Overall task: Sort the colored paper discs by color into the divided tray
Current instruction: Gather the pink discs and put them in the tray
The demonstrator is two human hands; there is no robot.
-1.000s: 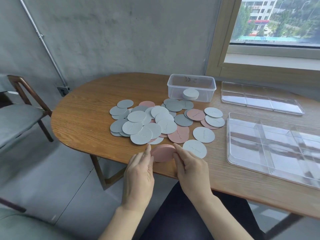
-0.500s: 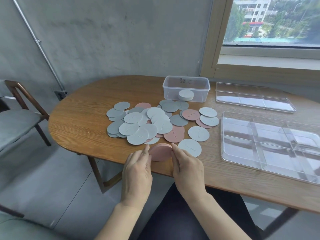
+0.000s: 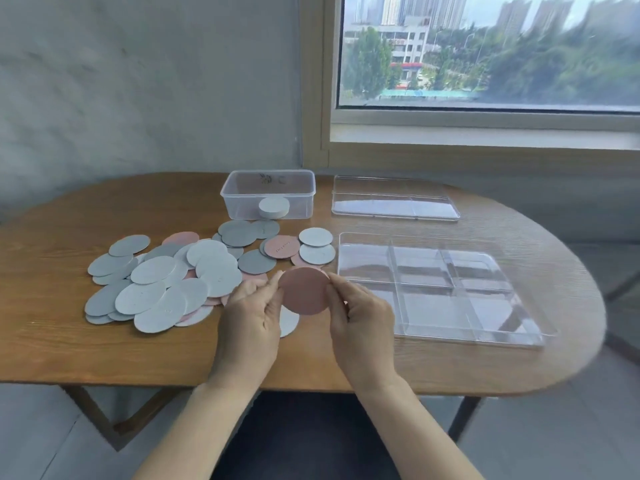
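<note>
Both hands are holding up one pink disc [image 3: 304, 291] between them. The left hand [image 3: 251, 317] is pinching its left edge with thumb and fingertips, and the right hand [image 3: 360, 323] is pinching the right edge the same way, so both are clamped on it. The disc is hanging above the table [image 3: 104, 355] with its flat face turned toward the camera. It might be more than one disc stacked together, honestly can't tell from this angle.

It's sitting in the air right at the near right end of the pile of discs [image 3: 166, 282], just left of the divided tray [image 3: 433, 313], and not over any compartment. The tray is lying flat on the right side of the table. It's clear plastic, with dividers splitting it into several sections.

The pile is spreading across the left and middle of the table. It's mostly light grey, darker grey and whitish discs overlapping each other, with a few pink ones poking out from underneath. One white disc [image 3: 289, 322] is lying on the table right under the held one, half hidden behind the left hand.

Further back a plastic box [image 3: 270, 195] is standing open, with a stack of white discs [image 3: 274, 207] sitting inside against its front wall. To the right of it, behind the tray, a flat clear piece [image 3: 394, 202] is lying on the table. A window [image 3: 485, 50] is showing trees and buildings outside.
</note>
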